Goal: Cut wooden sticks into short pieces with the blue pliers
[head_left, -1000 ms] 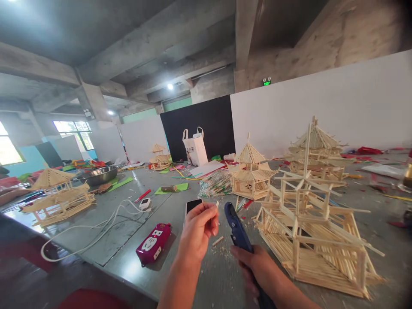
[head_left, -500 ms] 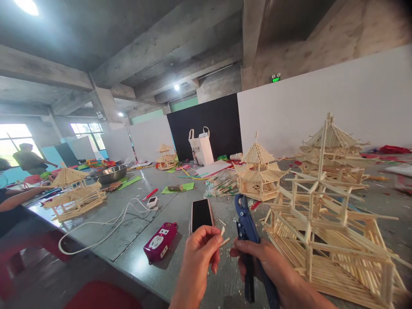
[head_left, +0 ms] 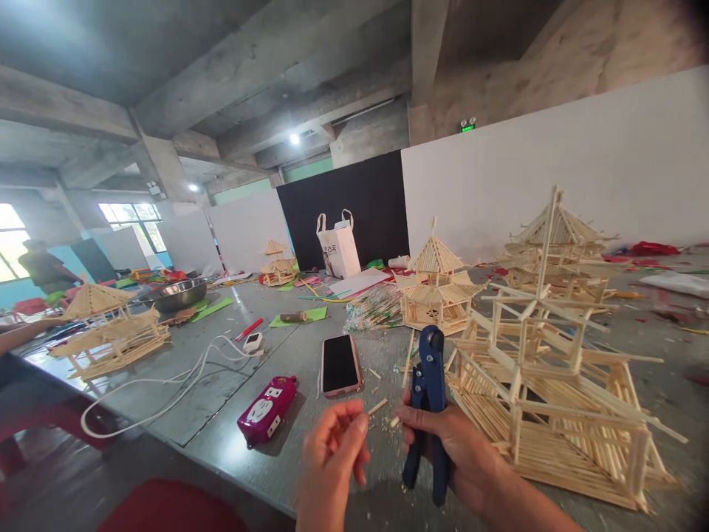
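Note:
My right hand [head_left: 437,436] grips a blue ratchet cutter [head_left: 432,377] by its handles, with the jaw end pointing up. A short pale stick end [head_left: 395,422] shows by that hand's thumb; whether it is held, I cannot tell. My left hand [head_left: 337,443] is closed in a pinch to the left of the cutter. Right by its fingertips is a short stick piece [head_left: 378,406], seemingly on the table; what the fingers hold is too small to make out. A partly built stick pavilion [head_left: 576,414] stands to the right of the cutter.
A phone [head_left: 340,366] lies beyond my left hand, with a purple power socket [head_left: 268,410] and a white cable [head_left: 138,432] leftward. Finished stick pavilions [head_left: 437,288] stand further back. A metal bowl [head_left: 177,295] and a paper bag [head_left: 339,250] are behind. Another person's arm [head_left: 27,336] reaches in at left.
The view has shifted slightly. The cutter stands more upright and its handles look closer together. My left hand has moved a little left and down, away from it.

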Demonstrator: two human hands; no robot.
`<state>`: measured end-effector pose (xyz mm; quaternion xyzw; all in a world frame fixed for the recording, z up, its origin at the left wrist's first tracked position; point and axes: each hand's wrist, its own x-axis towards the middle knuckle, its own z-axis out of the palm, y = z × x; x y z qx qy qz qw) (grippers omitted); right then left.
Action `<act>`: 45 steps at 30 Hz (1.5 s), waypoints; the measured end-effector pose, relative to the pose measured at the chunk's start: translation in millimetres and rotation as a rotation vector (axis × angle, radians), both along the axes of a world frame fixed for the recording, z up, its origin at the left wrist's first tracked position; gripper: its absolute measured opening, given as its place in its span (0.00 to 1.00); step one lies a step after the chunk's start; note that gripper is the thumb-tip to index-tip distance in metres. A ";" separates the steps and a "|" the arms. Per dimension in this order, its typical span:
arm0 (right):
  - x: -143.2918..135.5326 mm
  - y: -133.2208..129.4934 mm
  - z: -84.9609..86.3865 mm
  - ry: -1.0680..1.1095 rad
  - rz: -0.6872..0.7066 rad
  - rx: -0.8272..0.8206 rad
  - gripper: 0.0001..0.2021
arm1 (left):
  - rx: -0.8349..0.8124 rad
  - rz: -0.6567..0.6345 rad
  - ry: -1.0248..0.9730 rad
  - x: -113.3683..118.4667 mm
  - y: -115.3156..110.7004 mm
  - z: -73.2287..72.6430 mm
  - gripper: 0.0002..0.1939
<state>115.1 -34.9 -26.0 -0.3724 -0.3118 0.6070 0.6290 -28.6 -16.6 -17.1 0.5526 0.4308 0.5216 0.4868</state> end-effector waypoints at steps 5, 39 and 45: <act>-5.6 -1.6 0.0 0.006 0.081 -0.028 0.21 | 0.019 0.010 0.028 12.1 -10.1 -8.6 0.16; -8.7 -10.7 0.8 -0.656 0.118 -0.163 0.11 | -0.059 -0.056 -0.140 -15.4 -0.4 8.9 0.09; -5.6 -10.5 -6.2 -0.663 0.198 -0.263 0.09 | -0.081 -0.108 -0.161 -17.8 8.7 11.1 0.11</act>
